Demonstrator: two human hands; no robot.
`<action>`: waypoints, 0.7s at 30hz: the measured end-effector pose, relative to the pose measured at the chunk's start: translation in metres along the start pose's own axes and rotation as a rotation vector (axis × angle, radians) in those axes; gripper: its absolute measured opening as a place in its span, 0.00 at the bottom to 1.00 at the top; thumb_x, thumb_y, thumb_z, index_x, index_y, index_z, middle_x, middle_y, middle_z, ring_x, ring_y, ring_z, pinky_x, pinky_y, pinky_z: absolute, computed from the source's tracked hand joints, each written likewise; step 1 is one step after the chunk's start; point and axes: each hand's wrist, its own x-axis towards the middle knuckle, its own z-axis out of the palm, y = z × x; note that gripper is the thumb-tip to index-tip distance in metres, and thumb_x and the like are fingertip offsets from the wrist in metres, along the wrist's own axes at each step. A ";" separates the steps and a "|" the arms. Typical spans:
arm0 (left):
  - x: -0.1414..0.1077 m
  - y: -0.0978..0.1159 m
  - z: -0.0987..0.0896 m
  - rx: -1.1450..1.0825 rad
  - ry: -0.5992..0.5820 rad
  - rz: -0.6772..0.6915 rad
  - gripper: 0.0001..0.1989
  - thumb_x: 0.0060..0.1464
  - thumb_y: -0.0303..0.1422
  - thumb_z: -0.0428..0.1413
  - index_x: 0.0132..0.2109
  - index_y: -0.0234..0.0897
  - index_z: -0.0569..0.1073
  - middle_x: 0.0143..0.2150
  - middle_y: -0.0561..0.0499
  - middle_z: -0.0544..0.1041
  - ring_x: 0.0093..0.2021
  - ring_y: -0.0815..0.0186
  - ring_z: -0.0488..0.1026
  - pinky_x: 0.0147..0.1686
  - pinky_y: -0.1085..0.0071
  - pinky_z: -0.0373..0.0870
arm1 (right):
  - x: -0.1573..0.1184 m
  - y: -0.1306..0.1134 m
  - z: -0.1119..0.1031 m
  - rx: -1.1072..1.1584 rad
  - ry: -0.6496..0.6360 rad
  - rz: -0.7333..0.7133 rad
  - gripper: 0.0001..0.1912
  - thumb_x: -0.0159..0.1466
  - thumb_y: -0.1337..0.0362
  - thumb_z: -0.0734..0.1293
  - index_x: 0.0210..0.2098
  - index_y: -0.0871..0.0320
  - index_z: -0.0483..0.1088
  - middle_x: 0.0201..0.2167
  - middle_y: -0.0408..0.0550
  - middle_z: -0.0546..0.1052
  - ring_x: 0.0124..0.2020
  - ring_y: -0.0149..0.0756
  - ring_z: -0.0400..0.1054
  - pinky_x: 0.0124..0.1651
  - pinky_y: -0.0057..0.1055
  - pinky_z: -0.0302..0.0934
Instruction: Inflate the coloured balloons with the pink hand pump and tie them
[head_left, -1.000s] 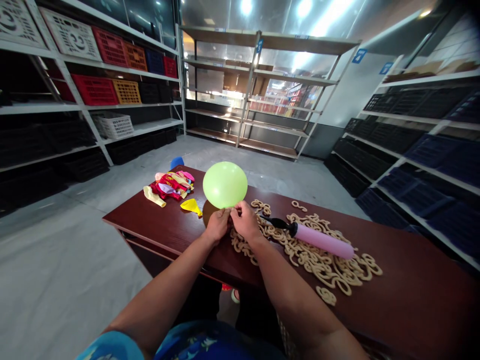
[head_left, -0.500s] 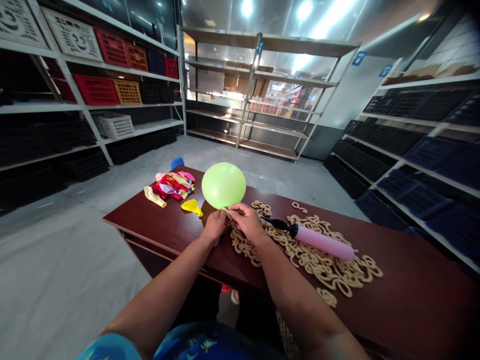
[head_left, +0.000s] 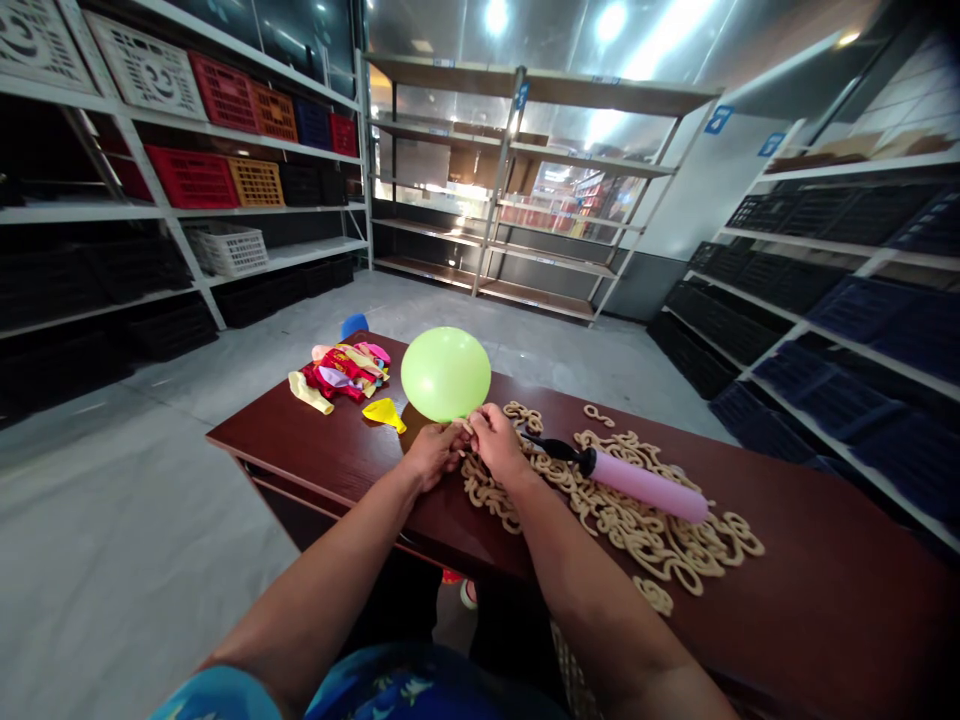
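Observation:
A light green inflated balloon (head_left: 446, 374) stands above the table's far edge, with its neck end down at my fingers. My left hand (head_left: 435, 452) is closed, its fingers pinched at the balloon's neck. My right hand (head_left: 493, 440) is closed too, thumb and fingertips pressed together at the same spot. The neck itself is mostly hidden by the fingers. Right of my hands, a balloon pump (head_left: 649, 485) with a pink barrel and black nozzle lies on a heap of tan rope-like loops (head_left: 622, 520). A flat yellow balloon (head_left: 385, 413) rests to the left.
A pile of uninflated balloons (head_left: 352, 368) in several colours lies on the left of the dark red table (head_left: 300, 475). A blue object (head_left: 354, 325) shows behind its far edge. Shelves with crates (head_left: 193, 178) line the sides, and a metal rack (head_left: 487, 240) stands at the back.
My fingers have shifted at the balloon's neck; the right hand has curled in more and the left has turned slightly. The balloon has moved a little left and down.

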 end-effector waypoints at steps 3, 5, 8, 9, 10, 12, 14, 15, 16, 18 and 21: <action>-0.003 0.005 0.000 -0.025 -0.074 -0.071 0.18 0.43 0.43 0.59 0.29 0.32 0.65 0.17 0.61 0.54 0.13 0.81 0.47 0.13 0.80 0.39 | 0.005 0.004 -0.003 -0.152 0.144 -0.086 0.11 0.60 0.56 0.56 0.31 0.56 0.61 0.22 0.41 0.69 0.24 0.31 0.61 0.30 0.29 0.57; -0.006 0.008 0.000 -0.033 -0.127 -0.144 0.18 0.42 0.41 0.61 0.28 0.31 0.65 0.17 0.61 0.53 0.13 0.82 0.45 0.13 0.80 0.36 | 0.006 0.004 -0.005 -0.228 0.248 -0.134 0.10 0.60 0.57 0.55 0.31 0.56 0.61 0.27 0.44 0.70 0.29 0.33 0.63 0.35 0.31 0.58; -0.010 0.013 0.000 -0.044 -0.218 -0.230 0.17 0.41 0.39 0.62 0.27 0.31 0.65 0.16 0.61 0.52 0.14 0.82 0.43 0.14 0.81 0.34 | 0.007 0.004 -0.006 -0.279 0.333 -0.153 0.10 0.60 0.57 0.55 0.31 0.56 0.61 0.29 0.46 0.70 0.32 0.35 0.62 0.38 0.33 0.57; -0.011 0.015 0.000 -0.040 -0.241 -0.242 0.16 0.40 0.38 0.62 0.27 0.31 0.65 0.16 0.62 0.52 0.14 0.82 0.42 0.14 0.81 0.34 | 0.007 0.003 -0.006 -0.280 0.346 -0.149 0.10 0.60 0.57 0.55 0.31 0.56 0.61 0.29 0.46 0.70 0.32 0.35 0.62 0.38 0.33 0.57; -0.012 0.016 0.001 -0.030 -0.256 -0.247 0.16 0.40 0.38 0.62 0.27 0.31 0.65 0.16 0.62 0.52 0.13 0.82 0.42 0.14 0.80 0.34 | 0.007 0.003 -0.006 -0.275 0.355 -0.143 0.10 0.60 0.57 0.55 0.31 0.56 0.61 0.29 0.46 0.69 0.32 0.35 0.62 0.39 0.33 0.57; -0.013 0.017 0.003 0.001 -0.268 -0.241 0.16 0.41 0.38 0.61 0.26 0.32 0.65 0.15 0.61 0.52 0.13 0.82 0.43 0.14 0.80 0.35 | 0.007 0.003 -0.004 -0.245 0.376 -0.127 0.10 0.60 0.57 0.55 0.31 0.56 0.61 0.29 0.46 0.69 0.32 0.34 0.62 0.39 0.33 0.57; -0.013 0.016 0.005 0.044 -0.252 -0.192 0.15 0.42 0.39 0.60 0.26 0.32 0.65 0.15 0.61 0.54 0.13 0.81 0.45 0.14 0.80 0.37 | 0.008 0.003 -0.004 -0.166 0.384 -0.095 0.10 0.59 0.57 0.55 0.31 0.56 0.61 0.28 0.45 0.69 0.31 0.34 0.63 0.38 0.33 0.58; -0.013 0.015 0.006 0.080 -0.228 -0.143 0.15 0.43 0.40 0.59 0.27 0.31 0.66 0.16 0.59 0.57 0.13 0.80 0.46 0.14 0.79 0.38 | 0.009 0.003 -0.005 -0.091 0.384 -0.065 0.10 0.59 0.56 0.56 0.31 0.56 0.61 0.27 0.44 0.69 0.30 0.33 0.63 0.37 0.33 0.59; -0.012 0.015 0.006 0.134 -0.189 -0.082 0.15 0.45 0.42 0.57 0.29 0.31 0.68 0.17 0.57 0.60 0.14 0.79 0.49 0.14 0.79 0.41 | 0.012 0.003 -0.006 0.013 0.381 -0.024 0.10 0.58 0.56 0.57 0.31 0.56 0.61 0.26 0.43 0.69 0.28 0.32 0.64 0.35 0.33 0.60; -0.011 0.015 0.003 0.317 -0.069 0.058 0.16 0.49 0.43 0.53 0.34 0.31 0.71 0.22 0.53 0.66 0.16 0.77 0.55 0.15 0.78 0.48 | 0.018 0.005 -0.011 0.296 0.377 0.062 0.10 0.57 0.55 0.60 0.31 0.55 0.60 0.26 0.42 0.70 0.26 0.31 0.65 0.33 0.33 0.62; -0.010 0.023 -0.014 0.757 0.198 0.314 0.16 0.53 0.40 0.49 0.41 0.33 0.73 0.33 0.46 0.71 0.25 0.70 0.66 0.26 0.73 0.62 | 0.030 0.008 -0.024 0.709 0.342 0.111 0.13 0.54 0.55 0.64 0.32 0.54 0.59 0.33 0.44 0.73 0.34 0.33 0.70 0.39 0.36 0.64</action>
